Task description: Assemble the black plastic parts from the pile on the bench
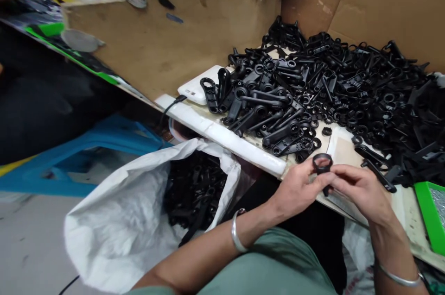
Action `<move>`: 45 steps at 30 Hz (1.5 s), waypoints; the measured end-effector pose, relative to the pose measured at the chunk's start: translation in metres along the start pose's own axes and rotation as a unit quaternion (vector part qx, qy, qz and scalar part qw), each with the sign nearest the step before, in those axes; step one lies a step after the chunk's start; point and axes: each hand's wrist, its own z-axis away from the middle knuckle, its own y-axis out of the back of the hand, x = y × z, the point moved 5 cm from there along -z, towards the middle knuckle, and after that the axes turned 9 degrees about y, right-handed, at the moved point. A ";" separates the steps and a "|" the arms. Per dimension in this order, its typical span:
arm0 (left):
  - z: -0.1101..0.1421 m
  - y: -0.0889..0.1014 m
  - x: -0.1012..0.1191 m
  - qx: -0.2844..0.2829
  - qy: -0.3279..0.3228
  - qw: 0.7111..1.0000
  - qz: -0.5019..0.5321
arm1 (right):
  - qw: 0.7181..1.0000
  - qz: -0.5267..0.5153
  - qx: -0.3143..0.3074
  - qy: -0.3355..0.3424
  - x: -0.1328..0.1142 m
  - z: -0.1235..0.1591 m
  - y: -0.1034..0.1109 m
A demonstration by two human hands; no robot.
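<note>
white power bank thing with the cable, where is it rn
In the head view, the white device lies left of the black parts, against the cardboard wall.

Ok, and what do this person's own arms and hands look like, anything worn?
Left hand and right hand are ungloved, forearms uncovered. Each arm wears a rounded silver-coloured bangle: left bangle, right bangle. No cables or markings seen on either. The green top has no sleeve reaching the forearms.
</note>
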 end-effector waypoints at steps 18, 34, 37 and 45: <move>0.002 -0.006 -0.019 -0.030 0.175 0.949 0.261 | 0.917 0.375 -0.032 0.134 0.040 -0.084 0.018; -0.013 0.005 -0.023 0.051 0.191 0.929 0.312 | 0.803 0.557 0.038 0.209 0.027 0.022 0.040; -0.020 0.009 -0.020 0.070 0.202 0.931 0.296 | 0.830 0.514 0.034 0.213 0.033 0.031 0.039; -0.040 0.017 -0.016 0.099 0.230 0.910 0.331 | 0.863 0.475 -0.003 0.171 0.047 0.023 0.047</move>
